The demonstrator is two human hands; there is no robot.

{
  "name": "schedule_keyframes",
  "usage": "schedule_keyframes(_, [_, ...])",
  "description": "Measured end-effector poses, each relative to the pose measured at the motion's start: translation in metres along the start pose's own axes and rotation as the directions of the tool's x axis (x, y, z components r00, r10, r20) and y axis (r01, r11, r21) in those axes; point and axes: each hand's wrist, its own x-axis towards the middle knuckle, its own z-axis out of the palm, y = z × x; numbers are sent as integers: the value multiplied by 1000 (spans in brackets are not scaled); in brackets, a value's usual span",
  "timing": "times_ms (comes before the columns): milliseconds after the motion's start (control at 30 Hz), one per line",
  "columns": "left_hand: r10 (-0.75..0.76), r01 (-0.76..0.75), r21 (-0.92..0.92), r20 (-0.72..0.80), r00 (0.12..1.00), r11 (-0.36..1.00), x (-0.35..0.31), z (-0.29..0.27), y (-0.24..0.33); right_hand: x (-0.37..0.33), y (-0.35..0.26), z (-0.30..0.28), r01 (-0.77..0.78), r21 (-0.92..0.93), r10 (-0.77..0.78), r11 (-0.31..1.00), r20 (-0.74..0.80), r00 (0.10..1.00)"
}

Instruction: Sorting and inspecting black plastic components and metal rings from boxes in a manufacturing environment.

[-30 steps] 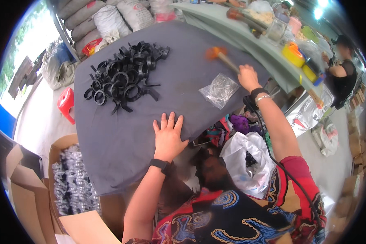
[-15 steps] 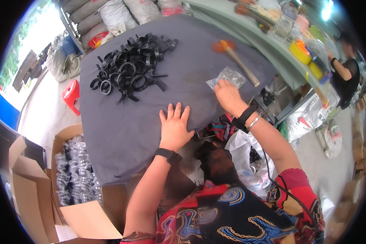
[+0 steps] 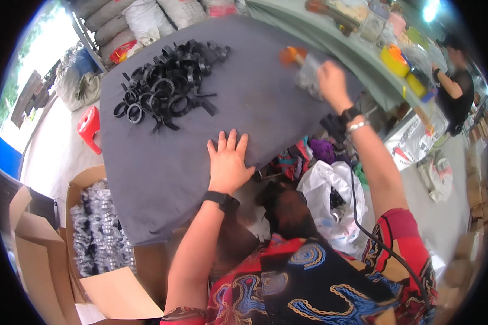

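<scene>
My left hand (image 3: 230, 162) lies flat on the grey covered table (image 3: 260, 116), fingers spread, with nothing in it. Farther right, my right hand (image 3: 333, 84) is closed on a clear plastic bag (image 3: 309, 78), somewhat smeared by motion. Its contents are too blurred to name. Just past the bag shows the orange head (image 3: 291, 56) of a hammer; its wooden handle is mostly hidden by the bag and hand. A heap of black ring-shaped clamps (image 3: 165, 86) with short tails, seemingly plastic, sits at the far left of the table.
At lower left stands an open carton (image 3: 81, 181) with rows of wrapped rings. A red stool (image 3: 89, 127) is left of the table. A white plastic bag (image 3: 320, 211) hangs below its right edge. Another person (image 3: 455, 81) works at far right, by a yellow tape roll (image 3: 394, 60).
My right hand has moved away from me and to the right, carrying the clear bag over the hammer's handle. My left hand stays flat on the table. The view has shifted slightly.
</scene>
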Motion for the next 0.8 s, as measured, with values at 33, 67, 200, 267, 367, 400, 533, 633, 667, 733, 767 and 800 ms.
schedule_keyframes(33, [11, -11, -10, 18, 1000, 1000, 0, 0, 1, 8, 5, -15, 10, -10, -10, 1000, -37, 999])
schedule_keyframes(67, [15, -15, -5, -1, 1000, 1000, 0, -1, 1, 12, 6, -30, -93, 133, 96, 987, -22, 995])
schedule_keyframes(200, [7, -7, 4, -21, 1000, 1000, 0, 2, -1, -5, -15, -92, -255, 289, 252, 923, 47, 967])
schedule_keyframes(267, [10, -10, 7, -25, 1000, 1000, 0, 2, -1, -27, -17, -116, -439, 467, 377, 768, 225, 898])
schedule_keyframes(367, [8, -8, 18, -22, 1000, 1000, -3, 5, -3, -75, -26, -132, -598, 490, 487, 634, 349, 801])
schedule_keyframes(400, [7, -7, 17, -15, 1000, 1000, -4, 5, -2, -93, -26, -130, -641, 478, 507, 601, 393, 767])
schedule_keyframes(533, [24, -24, 23, -12, 1000, 999, 1, 3, 3, -167, -1, -105, -783, 538, 605, 312, 524, 600])
schedule_keyframes(633, [28, -27, 38, -10, 1000, 999, 3, 2, 2, -204, 13, -71, -798, 558, 594, 228, 570, 568])
schedule_keyframes(667, [30, -29, 45, -29, 999, 999, 2, 2, 1, -212, 13, -59, -789, 563, 576, 244, 571, 585])
schedule_keyframes(733, [21, -21, 54, -14, 1000, 998, -3, 4, -3, -229, 14, -32, -814, 518, 558, 262, 607, 566])
schedule_keyframes(767, [19, -17, 63, -21, 1000, 998, -1, 6, -3, -236, 22, -17, -839, 466, 552, 281, 637, 539])
schedule_keyframes(800, [20, -19, 67, -15, 1000, 998, 0, 7, -2, -244, 30, 3, -843, 460, 554, 278, 640, 532])
